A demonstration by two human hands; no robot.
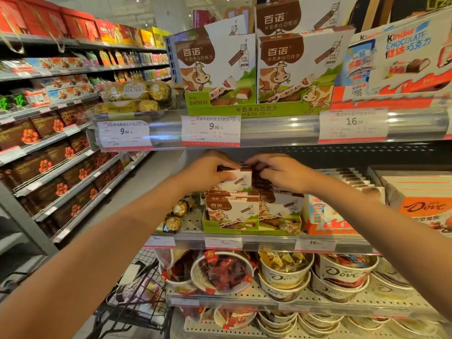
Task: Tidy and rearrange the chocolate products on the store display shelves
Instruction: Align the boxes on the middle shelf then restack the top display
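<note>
Both bare forearms reach from the bottom corners toward the middle shelf, where the left hand [210,168] grips a small white-and-brown Bainuo chocolate box [236,179] by its top and near side, thumb curled across its front. That box sits on top of the stack in a green Bainuo display tray [252,226] on the middle shelf, which shows two columns of the same cow-printed boxes. Just to its right, the right hand [281,173] curls its fingers over the dark tops of the boxes in the back row; exactly what it grasps is hidden. On the shelf above, a larger green Bainuo tray [256,110] holds two upright front boxes with more behind them. Ferrero Rocher packs [137,91] lie to its left, and a Kinder Chocolate carton [401,62] stands to its right. Three price tags [210,130] are clipped along that upper rail. Beneath the middle shelf, Dove tubs [342,274] hold wrapped sweets, and a black wire cart [137,297] stands at lower left.
</note>
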